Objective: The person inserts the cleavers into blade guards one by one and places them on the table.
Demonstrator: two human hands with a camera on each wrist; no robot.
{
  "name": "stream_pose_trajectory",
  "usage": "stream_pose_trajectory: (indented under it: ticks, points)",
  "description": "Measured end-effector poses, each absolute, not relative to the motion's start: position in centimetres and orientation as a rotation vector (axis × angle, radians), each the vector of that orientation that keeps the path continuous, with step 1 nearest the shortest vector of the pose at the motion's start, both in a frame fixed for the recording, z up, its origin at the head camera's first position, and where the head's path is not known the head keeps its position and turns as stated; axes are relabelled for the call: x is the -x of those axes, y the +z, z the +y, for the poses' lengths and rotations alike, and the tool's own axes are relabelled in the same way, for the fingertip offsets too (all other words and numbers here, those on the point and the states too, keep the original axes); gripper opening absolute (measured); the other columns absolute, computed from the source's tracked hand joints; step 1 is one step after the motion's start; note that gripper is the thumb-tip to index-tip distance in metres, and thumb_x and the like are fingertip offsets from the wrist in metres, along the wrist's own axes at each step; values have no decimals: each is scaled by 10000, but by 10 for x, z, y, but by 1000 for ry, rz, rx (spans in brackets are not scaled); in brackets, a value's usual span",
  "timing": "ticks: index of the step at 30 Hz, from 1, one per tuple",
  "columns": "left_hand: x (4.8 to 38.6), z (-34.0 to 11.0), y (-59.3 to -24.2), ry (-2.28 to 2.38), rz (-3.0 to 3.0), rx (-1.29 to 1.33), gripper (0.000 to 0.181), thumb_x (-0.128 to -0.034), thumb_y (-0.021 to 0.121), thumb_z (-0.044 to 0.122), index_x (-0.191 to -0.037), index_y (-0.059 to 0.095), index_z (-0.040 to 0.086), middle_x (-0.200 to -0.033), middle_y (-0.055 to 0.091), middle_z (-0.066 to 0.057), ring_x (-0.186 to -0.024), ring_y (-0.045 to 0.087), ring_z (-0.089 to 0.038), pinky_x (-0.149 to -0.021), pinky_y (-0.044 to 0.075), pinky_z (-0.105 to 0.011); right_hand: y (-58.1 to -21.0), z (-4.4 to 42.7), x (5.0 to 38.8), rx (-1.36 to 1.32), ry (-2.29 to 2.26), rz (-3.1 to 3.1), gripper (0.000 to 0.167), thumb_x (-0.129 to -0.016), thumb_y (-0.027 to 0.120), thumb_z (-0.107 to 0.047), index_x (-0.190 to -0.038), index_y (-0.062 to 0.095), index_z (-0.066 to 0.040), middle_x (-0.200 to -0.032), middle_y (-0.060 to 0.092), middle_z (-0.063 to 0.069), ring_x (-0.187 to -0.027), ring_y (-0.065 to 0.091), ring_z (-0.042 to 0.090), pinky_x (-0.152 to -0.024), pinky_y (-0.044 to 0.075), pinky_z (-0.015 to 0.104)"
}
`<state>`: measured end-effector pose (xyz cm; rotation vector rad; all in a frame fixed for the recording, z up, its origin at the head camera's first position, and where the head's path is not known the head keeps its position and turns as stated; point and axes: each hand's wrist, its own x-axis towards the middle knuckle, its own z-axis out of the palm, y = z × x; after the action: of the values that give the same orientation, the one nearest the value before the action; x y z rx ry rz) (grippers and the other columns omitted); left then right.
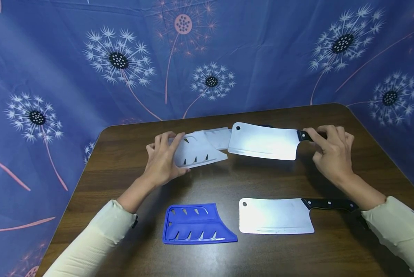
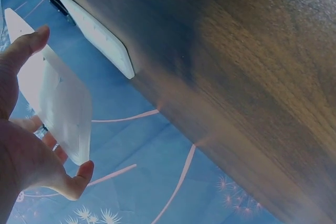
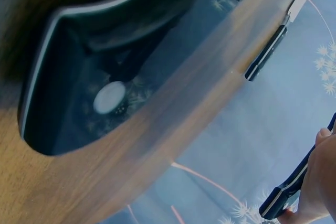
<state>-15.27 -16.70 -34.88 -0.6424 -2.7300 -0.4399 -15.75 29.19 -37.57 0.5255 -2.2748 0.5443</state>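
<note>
A blue cloth printed with white and pink dandelions (image 1: 262,46) hangs behind a dark brown wood-grain surface (image 1: 200,188). On the near right of this surface lies a flat steel cleaver with a black riveted handle (image 1: 276,216), its handle running under the right forearm.

A matching steel cleaver with a black handle (image 1: 262,142) is lifted off the surface; the right hand (image 1: 335,154) grasps that handle, thumb and fingers closed about it, with the blade reaching leftward. Beyond this blade, near the far edge, lies a black-handled cleaver in a white sheath (image 1: 218,137), partly hidden.

The left hand (image 1: 162,159) is spread wide yet grasping, thumb at the lower edge and fingers over the upper one of a white plastic slotted blade sheath (image 1: 196,154). This sheath is raised too, its pointed end close to the lifted blade; whether they touch cannot be told. Nearer the person, left of the lying cleaver, rests a blue plastic slotted sheath (image 1: 200,225).
</note>
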Motion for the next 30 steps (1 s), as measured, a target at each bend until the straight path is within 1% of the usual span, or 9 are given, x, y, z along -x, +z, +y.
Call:
stream_pose_trajectory:
  ticks: [5,14,25,30]
  points:
    - [153,-165,-348,-445,-2718,645,1051,-553,920,377,-1442,396,181,-1328,381,-162,-1190,332,-361,-806,281,-559,-376,290,159,-532,552,-2257,623,-690,515,243,-1181,664,-110,-1056,516,247,-963,408,418,-872,211,567]
    - [154,-163,-348,-453,-2706,653,1054,-550,926,369,-1441,393,183,-1329,379,-166,-1196,330,-358,-815,278,-566,-375,289,156,-547,558,-2271,671,-659,508,256,-1205,651,-107,-1059,510,255,-979,402,422,-878,200,552]
    - [154,-163,-348,-455,-2686,653,1046,-543,932,361,-1431,415,168,-1319,387,-171,-1195,333,-365,-812,281,-570,-375,291,156,-527,561,-2259,643,-665,514,246,-1177,664,-113,-1057,516,252,-991,405,422,-915,201,541]
    - [153,-163,-347,-449,-2698,646,1053,-550,928,366,-1441,399,182,-1327,381,-163,-1199,330,-358,-818,282,-565,-373,292,154,-551,514,-2283,586,-707,514,220,-1182,660,-89,-1050,510,264,-965,399,437,-886,207,555]
